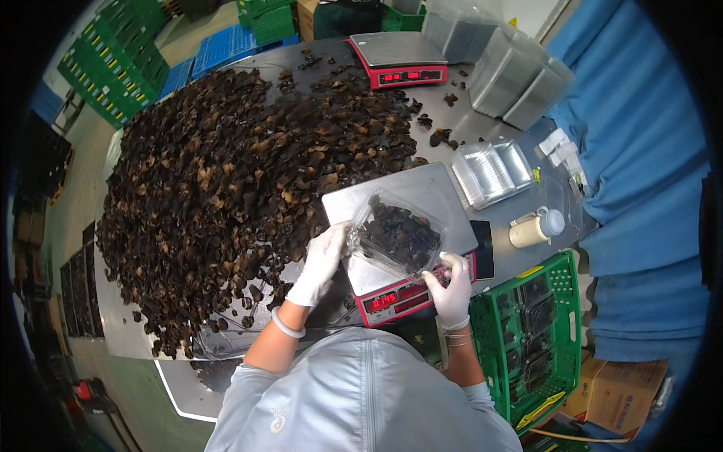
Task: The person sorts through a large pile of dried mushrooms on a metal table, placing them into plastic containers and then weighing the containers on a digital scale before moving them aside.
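A clear plastic box (401,233) of dark wood ear mushrooms rests on or just above the steel pan of a red scale (416,181). My left hand (324,260), in a white glove, grips the box's left side, its fingers closed on the rim. At the box's near right corner, my gloved right hand (450,288) pinches the edge between thumb and fingers. Left of the scale spreads a large heap of wood ear mushrooms (248,173). The scale's red digits are lit on the side toward me.
Beyond stands a second red scale (399,56), near stacks of clear boxes (520,71). Clear trays (493,172) and a cream bottle (536,227) stand to the right. A green crate (527,339) holds packed boxes at my right. A blue curtain (640,188) hangs along the right side.
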Available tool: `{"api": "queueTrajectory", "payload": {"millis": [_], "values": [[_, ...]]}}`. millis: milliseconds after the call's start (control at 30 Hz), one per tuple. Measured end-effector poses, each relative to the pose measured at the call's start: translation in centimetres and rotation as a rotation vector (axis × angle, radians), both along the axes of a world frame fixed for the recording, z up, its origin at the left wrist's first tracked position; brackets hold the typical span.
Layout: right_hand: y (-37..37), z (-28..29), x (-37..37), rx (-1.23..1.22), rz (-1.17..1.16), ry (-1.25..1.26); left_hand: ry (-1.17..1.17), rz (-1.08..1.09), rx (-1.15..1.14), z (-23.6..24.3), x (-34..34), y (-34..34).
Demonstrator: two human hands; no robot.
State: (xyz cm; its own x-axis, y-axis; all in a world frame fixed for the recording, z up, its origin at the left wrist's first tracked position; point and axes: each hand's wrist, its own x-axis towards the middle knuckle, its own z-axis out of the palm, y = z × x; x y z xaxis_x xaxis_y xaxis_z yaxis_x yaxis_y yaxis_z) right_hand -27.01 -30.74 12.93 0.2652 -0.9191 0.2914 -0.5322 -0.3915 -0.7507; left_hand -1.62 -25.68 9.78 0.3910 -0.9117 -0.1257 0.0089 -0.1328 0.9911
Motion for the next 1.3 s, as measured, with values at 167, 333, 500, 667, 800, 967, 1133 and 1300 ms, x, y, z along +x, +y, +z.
{"api": "queueTrajectory", "payload": {"millis": [167,333,500,667,800,967,1133,1300], "values": [[0.8,-2.9,-1.8,0.823,0.12,-0.383,0.399,-0.159,0.094,1.8,0.6,1.0],[0.4,-3.3,-1.8,0.947,0.154,-0.617,0.679,-0.218,0.168,1.3,-0.3,3.7],[0.1,-3.5,-2.2,0.903,0.19,-0.616,0.635,-0.219,0.098,0.1,-1.1,4.6],[0.7,-3.0,-2.3,0.854,0.234,-0.491,-0.1,-0.12,0.019,-0.8,-1.9,6.0],[2.1,-1.1,-0.9,0.133,0.334,-0.163,-0.894,-0.065,-0.45,2.0,-0.5,4.9],[2.5,-0.1,-1.0,-0.178,0.095,0.111,-0.971,0.011,-0.516,4.4,-1.2,3.7],[3.1,1.3,-4.6,0.07,0.101,-0.484,-0.477,-0.234,-0.185,5.7,-6.1,0.8],[2.6,-1.9,-4.5,0.744,0.397,-1.014,-0.379,-0.751,0.002,-3.5,-8.4,1.1]]}}
